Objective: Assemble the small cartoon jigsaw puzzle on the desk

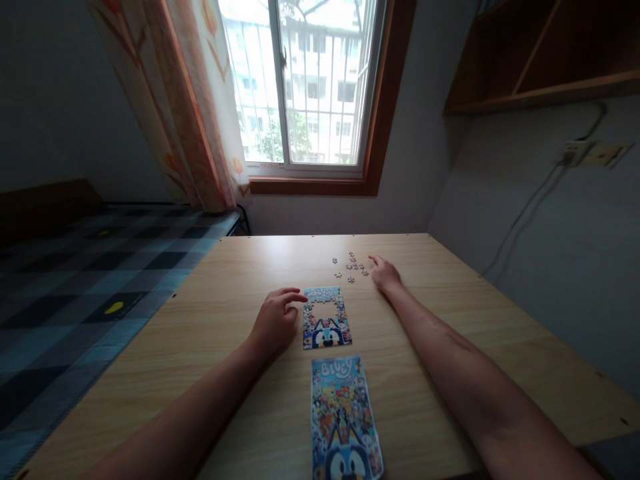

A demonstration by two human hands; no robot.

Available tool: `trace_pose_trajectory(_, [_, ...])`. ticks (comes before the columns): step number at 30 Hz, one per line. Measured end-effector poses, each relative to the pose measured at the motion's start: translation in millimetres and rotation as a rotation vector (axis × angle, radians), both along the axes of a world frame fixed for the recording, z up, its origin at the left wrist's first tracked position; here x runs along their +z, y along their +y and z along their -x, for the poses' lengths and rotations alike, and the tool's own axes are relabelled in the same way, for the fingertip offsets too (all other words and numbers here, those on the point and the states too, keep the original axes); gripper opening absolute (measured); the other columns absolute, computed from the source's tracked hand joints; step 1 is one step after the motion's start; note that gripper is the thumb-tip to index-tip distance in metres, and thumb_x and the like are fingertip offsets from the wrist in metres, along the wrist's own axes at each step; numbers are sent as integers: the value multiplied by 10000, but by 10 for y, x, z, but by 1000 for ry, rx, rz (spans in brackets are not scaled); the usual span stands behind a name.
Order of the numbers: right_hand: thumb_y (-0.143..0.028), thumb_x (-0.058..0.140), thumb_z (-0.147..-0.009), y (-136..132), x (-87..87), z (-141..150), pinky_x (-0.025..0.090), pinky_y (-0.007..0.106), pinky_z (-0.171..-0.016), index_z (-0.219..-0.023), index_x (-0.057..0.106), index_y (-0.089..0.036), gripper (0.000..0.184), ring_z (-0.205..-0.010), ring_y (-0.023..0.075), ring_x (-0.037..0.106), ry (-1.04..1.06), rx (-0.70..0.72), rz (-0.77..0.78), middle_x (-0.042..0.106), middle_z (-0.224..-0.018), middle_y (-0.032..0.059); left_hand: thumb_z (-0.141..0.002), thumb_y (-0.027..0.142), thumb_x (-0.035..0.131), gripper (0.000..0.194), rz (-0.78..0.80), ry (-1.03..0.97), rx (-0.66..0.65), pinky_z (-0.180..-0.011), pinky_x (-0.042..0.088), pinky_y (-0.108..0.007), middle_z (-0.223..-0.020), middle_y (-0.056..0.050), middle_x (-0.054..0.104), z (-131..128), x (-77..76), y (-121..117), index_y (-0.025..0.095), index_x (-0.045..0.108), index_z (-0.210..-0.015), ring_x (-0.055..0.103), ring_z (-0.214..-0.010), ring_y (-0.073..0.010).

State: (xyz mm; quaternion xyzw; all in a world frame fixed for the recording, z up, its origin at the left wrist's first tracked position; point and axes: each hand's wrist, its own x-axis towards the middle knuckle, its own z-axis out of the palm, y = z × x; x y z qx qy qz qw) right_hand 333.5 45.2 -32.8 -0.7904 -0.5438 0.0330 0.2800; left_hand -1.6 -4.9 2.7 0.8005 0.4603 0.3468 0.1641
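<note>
A partly assembled jigsaw puzzle lies flat on the table, with a gap of bare wood in its upper middle. My left hand rests at its left side, fingers stretched out and the tips at the puzzle's upper left edge. Farther back, several loose puzzle pieces are scattered in a small group. Just right of them is my right hand, index finger extended and nothing visible in it. Nearest me lies a printed sheet with the same picture and the word "Bluey".
The light wooden table reaches back toward a barred window with a curtain at its left. A bed with a checked cover stands along the left side. On the right wall, a cable hangs from a socket below a shelf.
</note>
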Motion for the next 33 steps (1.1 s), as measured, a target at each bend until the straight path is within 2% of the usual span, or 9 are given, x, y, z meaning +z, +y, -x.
trace_pose_trajectory(7, [-161,400,-881,38,-37,-51,453,294,-1028,-1331,652,-255,524,-1221,203,615,30,4,-32,665,-1353,24,-721,113,477,378,-1,3,8,-1062,494,-472,-1145,-43,732,-9,-9,2,250,794,-876,638,-1122,-254])
trace_pose_trajectory(16, [-110,396,-888,9,9,7,427,273,-1032,-1308,666,-224,513,-1212,184,600,19,60,-86,681,-1320,43,-728,111,482,365,-22,-2,4,-1052,502,-469,-1137,-43,738,-24,-21,-6,249,795,-859,642,-1112,-252])
trace_pose_trajectory(18, [-106,403,-893,-30,45,51,389,304,-1075,-1284,681,-206,490,-1239,199,569,-9,59,-126,677,-1319,64,-733,114,484,362,-22,-5,4,-1048,505,-466,-1137,-45,739,-25,-19,-6,248,796,-859,643,-1109,-252])
trace_pose_trajectory(23, [-165,477,-894,-98,146,167,187,495,-1192,-1157,745,-216,379,-1378,280,408,-224,12,-275,633,-1363,85,-743,124,498,342,-30,-17,-8,-1043,514,-459,-1121,-35,742,-17,-15,-9,253,795,-852,650,-1096,-246])
trace_pose_trajectory(29, [-170,486,-886,103,333,282,145,527,-1210,-1087,773,-204,352,-1384,283,404,-295,86,-245,646,-1339,84,-726,102,500,362,-14,-45,14,-1069,496,-474,-1145,-28,738,46,-25,55,263,797,-856,646,-1119,-251])
trace_pose_trajectory(33, [-208,518,-878,318,487,427,150,559,-1210,-1049,791,-224,323,-1421,306,371,-259,89,-106,616,-1392,77,-727,102,489,377,13,-63,23,-1078,492,-458,-1127,-25,741,80,-37,106,261,801,-865,654,-1111,-242])
